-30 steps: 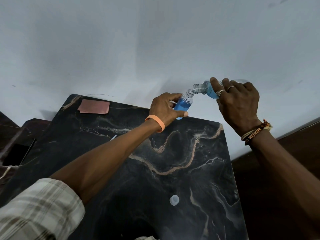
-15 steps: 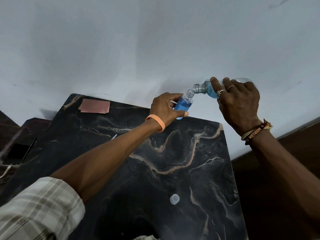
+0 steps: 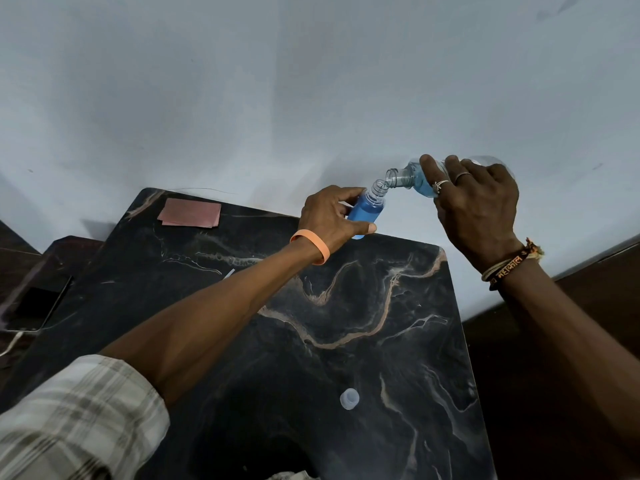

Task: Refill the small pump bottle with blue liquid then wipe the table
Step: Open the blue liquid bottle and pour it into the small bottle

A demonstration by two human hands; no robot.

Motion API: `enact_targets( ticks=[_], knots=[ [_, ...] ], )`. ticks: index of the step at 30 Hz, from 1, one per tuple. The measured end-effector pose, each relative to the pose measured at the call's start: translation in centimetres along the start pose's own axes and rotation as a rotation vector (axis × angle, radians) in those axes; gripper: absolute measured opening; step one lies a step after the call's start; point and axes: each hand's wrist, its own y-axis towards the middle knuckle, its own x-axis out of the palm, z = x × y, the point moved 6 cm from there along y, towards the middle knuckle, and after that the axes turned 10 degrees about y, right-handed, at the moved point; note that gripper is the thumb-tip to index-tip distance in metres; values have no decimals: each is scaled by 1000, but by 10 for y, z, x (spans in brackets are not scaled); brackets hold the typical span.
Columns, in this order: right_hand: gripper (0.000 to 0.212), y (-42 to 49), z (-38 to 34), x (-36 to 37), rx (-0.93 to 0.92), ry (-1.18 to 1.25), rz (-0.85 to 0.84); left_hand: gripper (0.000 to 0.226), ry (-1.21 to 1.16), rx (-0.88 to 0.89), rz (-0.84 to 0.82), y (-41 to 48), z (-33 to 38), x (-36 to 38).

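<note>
My left hand [image 3: 327,218] grips the small clear bottle [image 3: 367,211], which is uncapped, tilted and almost full of blue liquid, above the far edge of the black marble table [image 3: 346,341]. My right hand [image 3: 474,209] holds the larger clear bottle [image 3: 414,180] tipped nearly flat, its open mouth touching the small bottle's neck. Some blue liquid sits in the larger bottle's shoulder. Much of that bottle is hidden by my fingers.
A clear cap [image 3: 349,398] lies on the table near the front. A pink cloth [image 3: 190,212] lies at the table's far left corner. A dark phone [image 3: 38,304] with a white cable rests on a low surface to the left. A pale wall stands behind.
Both hands and bottles hold almost the same pose. The blue level in the small bottle has risen slightly.
</note>
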Motion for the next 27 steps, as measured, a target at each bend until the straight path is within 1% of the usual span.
enact_targets(
  ticks=[27],
  knots=[
    [46, 0, 0, 3, -20, -9, 22, 61, -5, -36, -15, 2, -4, 5]
  ],
)
